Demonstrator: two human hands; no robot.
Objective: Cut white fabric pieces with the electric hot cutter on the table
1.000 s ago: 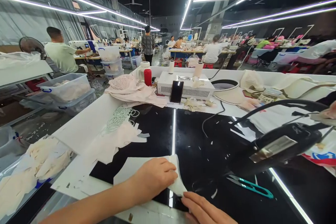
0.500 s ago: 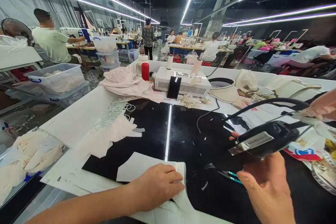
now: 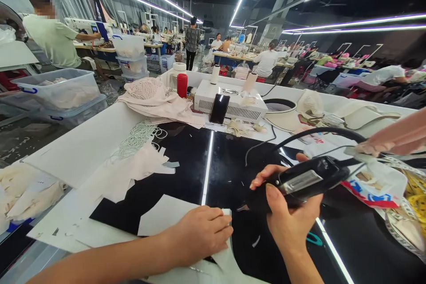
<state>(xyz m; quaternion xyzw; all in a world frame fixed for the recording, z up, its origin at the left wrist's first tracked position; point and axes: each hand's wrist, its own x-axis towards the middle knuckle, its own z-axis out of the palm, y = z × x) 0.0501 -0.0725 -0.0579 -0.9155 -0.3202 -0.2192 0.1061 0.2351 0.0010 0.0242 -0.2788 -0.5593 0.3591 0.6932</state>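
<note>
My left hand [image 3: 208,230] presses down on a white fabric piece [image 3: 166,213], its fingers closed over the folded right edge. My right hand [image 3: 293,213] is wrapped from below around a black corded hand tool [image 3: 309,179] with a silver plate on its side, held above the black tabletop. The tool's exact kind and its front end are unclear. Below my right hand shows the teal handle [image 3: 314,239] of a cutting tool, mostly hidden. A pinkish shape like another person's hand [image 3: 376,144] is at the tool's cord on the right.
At the back stands a white vented box [image 3: 233,104] with a phone [image 3: 219,108] leaning on it and a red bottle [image 3: 182,85] beside it. Pale fabric scraps [image 3: 136,168] and green cord [image 3: 140,137] lie left. A printed plastic bag [image 3: 379,186] is at right.
My right hand and the black tool have moved left, toward my left hand, and the grip looks fuller. The left hand stays on the white fabric. The view has shifted slightly.
</note>
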